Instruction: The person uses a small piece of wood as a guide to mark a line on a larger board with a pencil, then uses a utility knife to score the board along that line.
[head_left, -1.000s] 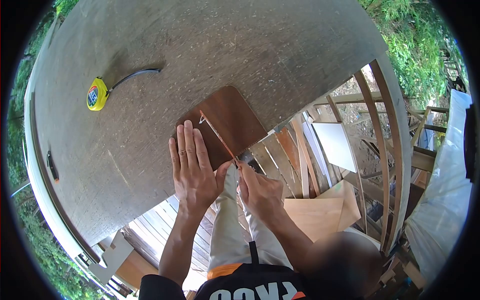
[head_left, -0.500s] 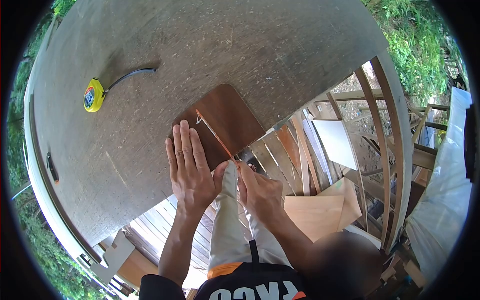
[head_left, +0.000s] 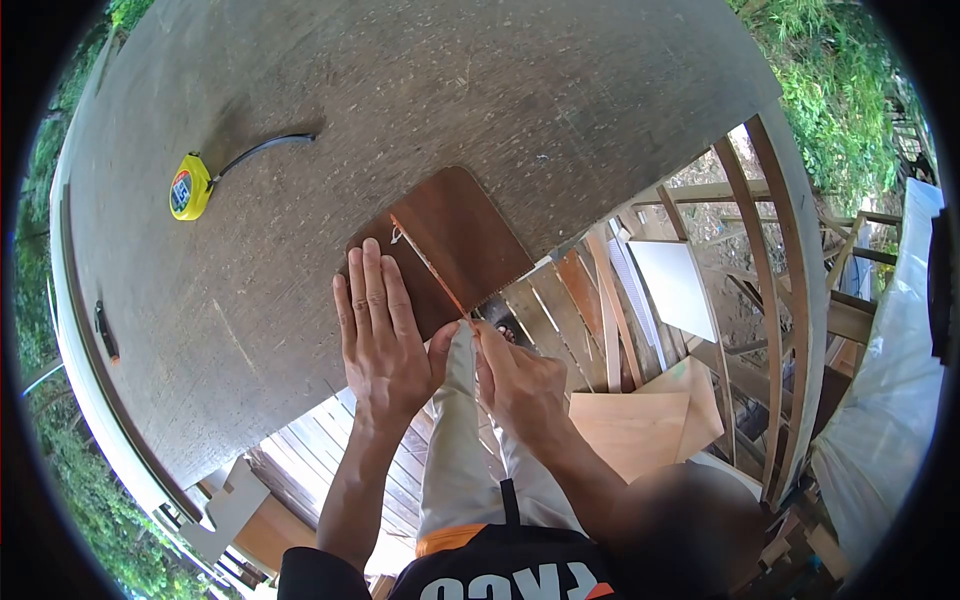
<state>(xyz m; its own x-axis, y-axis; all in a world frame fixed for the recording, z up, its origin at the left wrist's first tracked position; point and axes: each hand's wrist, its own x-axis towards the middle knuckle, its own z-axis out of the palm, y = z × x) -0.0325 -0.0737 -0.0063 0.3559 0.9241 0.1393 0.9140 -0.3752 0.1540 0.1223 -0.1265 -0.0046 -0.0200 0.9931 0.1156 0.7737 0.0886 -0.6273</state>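
Note:
A dark brown board [head_left: 475, 230] with rounded corners lies at the near edge of the worn tabletop. My left hand [head_left: 380, 340] is pressed flat on its left part, fingers stretched out and close together, thumb near the strip's near end. Across the board runs a thin orange strip [head_left: 430, 267], with a small white string loop [head_left: 397, 235] near its far end. At the board's near edge, my right hand [head_left: 515, 380] is closed in a pinch on the strip's near end.
On the large grey-brown tabletop [head_left: 400, 90] lies a yellow tape measure [head_left: 188, 187] with a short length of tape out. A black-and-orange tool [head_left: 105, 332] rests by the left edge. Wooden boards [head_left: 630, 420] and a white panel [head_left: 672, 285] lie below, right of the table.
The view has shifted very slightly. Both hands, the board and the strip keep their places relative to each other.

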